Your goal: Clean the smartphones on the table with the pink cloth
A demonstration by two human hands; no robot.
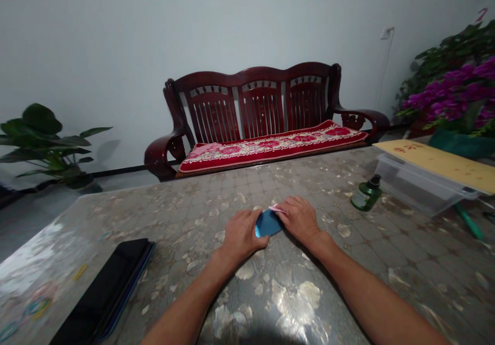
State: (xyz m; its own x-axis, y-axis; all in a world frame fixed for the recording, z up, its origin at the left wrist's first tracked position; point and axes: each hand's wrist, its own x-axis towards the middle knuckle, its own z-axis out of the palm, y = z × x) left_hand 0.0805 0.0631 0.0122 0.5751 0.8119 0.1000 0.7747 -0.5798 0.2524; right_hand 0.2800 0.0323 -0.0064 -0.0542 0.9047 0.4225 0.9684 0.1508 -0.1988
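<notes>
In the head view, a small flat blue object [268,224] with a shiny left edge lies low over the table, between my two hands. My left hand [242,231] is closed on its left side, thumb at the near edge and fingers at the far edge. My right hand [299,218] is closed at the blue object's right side, with a thin pink strip [277,209] pinched between thumb and fingers against its far right corner. What the pink strip is made of is too small to tell.
A patterned tablecloth [294,293] covers the table. At the left lie a black-screened device [102,288] on a stack and several coloured bands [40,306]. To the right stand a green bottle [366,194] and a clear plastic box [421,182] under a yellow sheet [441,163]. A wooden bench [257,79] is beyond.
</notes>
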